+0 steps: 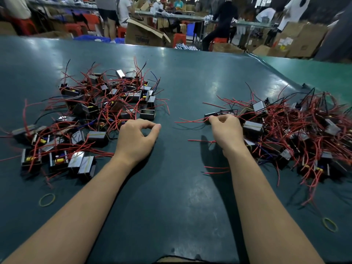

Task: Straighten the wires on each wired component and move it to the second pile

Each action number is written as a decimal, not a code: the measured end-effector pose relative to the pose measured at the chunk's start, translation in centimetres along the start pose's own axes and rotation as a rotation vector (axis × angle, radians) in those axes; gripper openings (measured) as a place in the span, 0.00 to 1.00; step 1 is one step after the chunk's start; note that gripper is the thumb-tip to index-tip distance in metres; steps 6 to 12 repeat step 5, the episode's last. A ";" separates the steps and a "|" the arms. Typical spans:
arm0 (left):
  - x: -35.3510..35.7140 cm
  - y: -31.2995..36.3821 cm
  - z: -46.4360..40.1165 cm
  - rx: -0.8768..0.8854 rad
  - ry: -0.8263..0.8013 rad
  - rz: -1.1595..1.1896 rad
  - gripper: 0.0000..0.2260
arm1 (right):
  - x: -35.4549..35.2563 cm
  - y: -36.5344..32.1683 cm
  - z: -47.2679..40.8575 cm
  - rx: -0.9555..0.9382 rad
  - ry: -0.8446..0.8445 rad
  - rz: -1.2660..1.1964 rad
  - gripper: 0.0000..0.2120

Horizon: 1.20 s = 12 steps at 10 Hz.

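Note:
Two heaps of small black box-shaped components with red wires lie on the dark green table (175, 187). The left pile (91, 115) spreads from the table's left edge to the middle. On the right sits the second pile (297, 134), a denser tangle. My right hand (226, 128) grips a black component (210, 115) at the right pile's left edge, and its red wires stick out to the left. My left hand (137, 138) hovers just right of the left pile, fingers loosely curled with thumb and forefinger close, holding nothing.
Two yellow rubber bands lie on the table, one at the front left (47, 199) and one at the front right (330, 224). Loose red wires (217, 169) poke out beside my right forearm. Behind the table stand cardboard boxes (146, 33), red stools and several people at benches.

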<state>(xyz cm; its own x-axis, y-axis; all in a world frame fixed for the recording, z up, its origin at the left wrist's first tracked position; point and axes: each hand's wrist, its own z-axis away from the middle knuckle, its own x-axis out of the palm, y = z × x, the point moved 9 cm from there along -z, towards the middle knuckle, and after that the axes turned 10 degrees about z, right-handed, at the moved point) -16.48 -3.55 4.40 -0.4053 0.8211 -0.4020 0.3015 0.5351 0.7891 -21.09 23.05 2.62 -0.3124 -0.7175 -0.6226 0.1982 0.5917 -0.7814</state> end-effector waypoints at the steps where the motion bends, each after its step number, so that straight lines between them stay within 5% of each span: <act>1: -0.4 0.0 -0.1 -0.006 0.033 0.012 0.06 | -0.7 -0.2 -0.3 -0.033 0.052 0.071 0.11; 3: -0.5 0.0 0.0 0.006 0.037 0.045 0.06 | -1.6 -1.0 0.8 -0.107 0.146 0.164 0.11; 5: -0.4 -0.2 -0.1 -0.027 0.041 0.085 0.07 | -2.9 -5.3 5.0 -0.430 0.309 0.149 0.09; 12: -0.4 -0.2 -0.1 -0.027 0.041 0.085 0.07 | -2.9 -5.3 5.0 -0.430 0.309 0.149 0.09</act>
